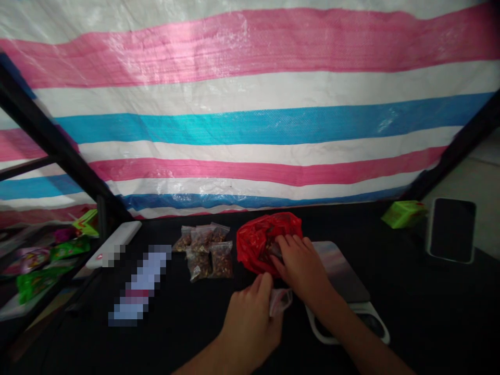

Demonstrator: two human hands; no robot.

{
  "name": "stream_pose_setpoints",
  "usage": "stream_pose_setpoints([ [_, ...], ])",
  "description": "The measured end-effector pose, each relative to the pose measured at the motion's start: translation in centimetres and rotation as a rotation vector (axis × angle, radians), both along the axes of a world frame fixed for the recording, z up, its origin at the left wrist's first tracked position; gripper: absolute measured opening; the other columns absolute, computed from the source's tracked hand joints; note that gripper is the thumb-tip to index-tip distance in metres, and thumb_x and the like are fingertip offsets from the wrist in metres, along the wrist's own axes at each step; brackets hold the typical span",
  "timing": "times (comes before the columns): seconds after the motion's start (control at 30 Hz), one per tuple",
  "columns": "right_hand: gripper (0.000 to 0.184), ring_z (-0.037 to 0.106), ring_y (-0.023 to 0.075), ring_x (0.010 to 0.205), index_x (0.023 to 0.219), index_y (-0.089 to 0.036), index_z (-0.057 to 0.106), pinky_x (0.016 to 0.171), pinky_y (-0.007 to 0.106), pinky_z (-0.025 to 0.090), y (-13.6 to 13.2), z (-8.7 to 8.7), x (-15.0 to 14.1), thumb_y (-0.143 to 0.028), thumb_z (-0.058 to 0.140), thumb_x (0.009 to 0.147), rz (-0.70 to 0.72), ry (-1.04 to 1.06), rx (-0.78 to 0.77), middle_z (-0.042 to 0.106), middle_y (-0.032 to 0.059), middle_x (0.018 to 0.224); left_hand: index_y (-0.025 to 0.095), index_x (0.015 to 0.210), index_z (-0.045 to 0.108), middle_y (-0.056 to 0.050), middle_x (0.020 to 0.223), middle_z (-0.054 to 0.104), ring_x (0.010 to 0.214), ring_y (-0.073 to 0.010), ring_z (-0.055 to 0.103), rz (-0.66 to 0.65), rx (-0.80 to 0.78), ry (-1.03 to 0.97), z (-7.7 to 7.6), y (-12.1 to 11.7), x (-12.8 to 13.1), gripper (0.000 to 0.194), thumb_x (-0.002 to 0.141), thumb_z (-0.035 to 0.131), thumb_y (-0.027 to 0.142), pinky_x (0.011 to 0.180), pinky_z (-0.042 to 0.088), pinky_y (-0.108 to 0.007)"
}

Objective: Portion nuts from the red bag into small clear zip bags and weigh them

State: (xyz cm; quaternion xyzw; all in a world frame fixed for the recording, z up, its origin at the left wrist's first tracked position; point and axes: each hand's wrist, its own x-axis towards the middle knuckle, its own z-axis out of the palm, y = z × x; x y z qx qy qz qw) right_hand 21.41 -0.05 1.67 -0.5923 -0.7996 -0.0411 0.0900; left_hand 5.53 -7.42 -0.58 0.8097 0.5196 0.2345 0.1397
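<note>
My left hand (252,317) is closed around a small clear zip bag (280,302), whose mouth stands a little apart on the side toward my right hand. Over the red plastic bag (250,242) reaches my right hand (300,263), fingers bent down into its opening. Something dark shows by the thumb, too dim to name. Brown loose material, like dried plant bits, is partly visible inside the red bag. Partly behind my right forearm lies a kitchen scale (344,273) with a metal plate. Left of the red bag, several filled zip bags (222,260) of brown dried bits lie grouped.
A white box (117,245) and a blurred-out flat item (142,286) lie at left. Green packets (35,284) sit beyond the dark frame bar. At right are a green box (404,214) and a dark-screened device (451,230). A striped tarp (250,125) hangs behind the black table.
</note>
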Motion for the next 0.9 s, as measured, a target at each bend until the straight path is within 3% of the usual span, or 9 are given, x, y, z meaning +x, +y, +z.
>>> stream_pose_setpoints([
  [0.1, 0.022, 0.061, 0.0303, 0.105, 0.112, -0.018, 0.066, 0.088, 0.041, 0.034, 0.0, -0.2, 0.0, -0.028, 0.066, 0.093, 0.021, -0.001, 0.022, 0.072, 0.0116, 0.111, 0.023, 0.106, 0.052, -0.01, 0.105, 0.072, 0.09, -0.029, 0.071, 0.099, -0.147, 0.099, -0.3, 1.2, -0.1, 0.025, 0.083, 0.053, 0.013, 0.068, 0.047, -0.035],
  [0.2, 0.024, 0.06, 0.0301, 0.106, 0.114, -0.018, 0.066, 0.089, 0.041, 0.033, -0.1, -0.4, -0.1, -0.027, 0.067, 0.092, 0.041, 0.014, 0.041, 0.072, 0.0105, 0.111, 0.021, 0.105, 0.054, -0.013, 0.105, 0.069, 0.103, -0.0333, 0.067, 0.173, -0.149, 0.054, -0.2, 2.1, -0.6, 0.019, 0.087, 0.051, 0.015, 0.081, 0.05, -0.042],
  [0.33, 0.022, 0.059, 0.0288, 0.104, 0.112, -0.019, 0.066, 0.088, 0.041, 0.033, -0.2, -0.7, -0.5, -0.028, 0.068, 0.092, 0.088, 0.046, 0.034, 0.072, 0.0086, 0.108, 0.021, 0.099, 0.053, -0.011, 0.104, 0.067, 0.101, -0.0277, 0.064, 0.198, -0.173, -0.363, -0.5, 2.9, -0.7, 0.005, 0.095, 0.049, 0.023, 0.089, 0.049, -0.042],
  [0.43, 0.022, 0.059, 0.0279, 0.101, 0.112, -0.02, 0.067, 0.088, 0.04, 0.033, -0.6, -1.1, -1.0, -0.028, 0.067, 0.092, 0.118, 0.073, 0.032, 0.071, 0.0078, 0.106, 0.021, 0.098, 0.052, -0.007, 0.1, 0.066, 0.091, -0.0211, 0.065, 0.244, -0.239, -0.731, -1.1, 4.0, -0.6, 0.007, 0.095, 0.054, 0.028, 0.084, 0.05, -0.035],
  [0.53, 0.021, 0.059, 0.0273, 0.102, 0.112, -0.022, 0.067, 0.09, 0.04, 0.033, -0.9, -1.2, -1.3, -0.028, 0.067, 0.092, 0.14, 0.111, 0.03, 0.071, 0.0069, 0.107, 0.022, 0.088, 0.049, 0.0, 0.084, 0.06, 0.076, -0.0156, 0.058, 0.293, -0.227, -0.922, -1.8, 5.0, -0.8, 0.013, 0.087, 0.061, 0.021, 0.072, 0.048, -0.028],
  [0.67, 0.026, 0.057, 0.027, 0.107, 0.119, -0.024, 0.066, 0.092, 0.04, 0.034, -0.7, -0.8, -1.0, -0.026, 0.064, 0.094, 0.139, 0.145, 0.047, 0.07, 0.0066, 0.114, 0.022, 0.08, 0.045, 0.005, 0.072, 0.048, 0.063, -0.0108, 0.045, 0.32, -0.183, -0.978, -1.9, 5.5, -1.2, 0.019, 0.081, 0.058, 0.009, 0.061, 0.04, -0.022],
  [0.8, 0.035, 0.049, 0.0275, 0.124, 0.128, -0.026, 0.063, 0.102, 0.042, 0.03, -0.1, 0.0, 0.2, -0.016, 0.057, 0.095, 0.184, 0.138, 0.11, 0.066, 0.0066, 0.131, 0.022, 0.078, 0.045, 0.006, 0.07, 0.044, 0.062, -0.0106, 0.041, 0.325, -0.124, -0.974, -0.8, 5.3, -1.5, 0.02, 0.081, 0.057, 0.007, 0.058, 0.037, -0.022],
  [0.9, 0.039, 0.045, 0.0288, 0.13, 0.126, -0.026, 0.064, 0.107, 0.045, 0.026, 0.5, 0.8, 0.7, -0.009, 0.054, 0.093, 0.19, 0.086, 0.119, 0.068, 0.0067, 0.13, 0.022, 0.076, 0.045, 0.005, 0.07, 0.045, 0.062, -0.0112, 0.042, 0.331, -0.076, -0.985, 0.0, 5.2, -1.7, 0.021, 0.08, 0.058, 0.006, 0.058, 0.037, -0.022],
])
